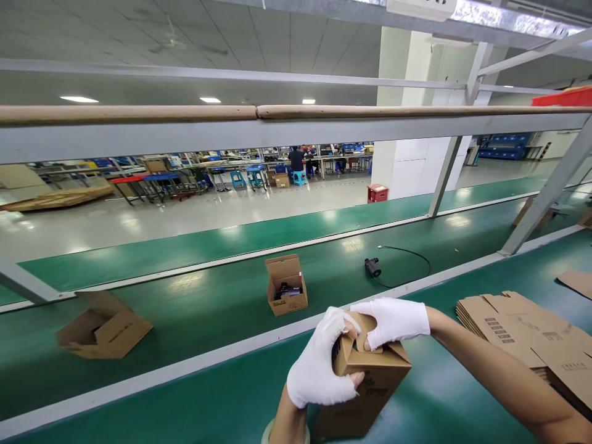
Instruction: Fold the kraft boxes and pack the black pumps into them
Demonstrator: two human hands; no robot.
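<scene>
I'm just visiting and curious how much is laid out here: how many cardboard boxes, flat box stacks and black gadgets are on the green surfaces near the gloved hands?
Folded-up cardboard boxes: 3 (box in the hands, open box, tipped box)
Stack of flat boxes: 1
Black gadget with cable: 1
Total: 5

Open carton (287, 285) on belt; black device (372, 266); flat cartons (527, 333).
</scene>
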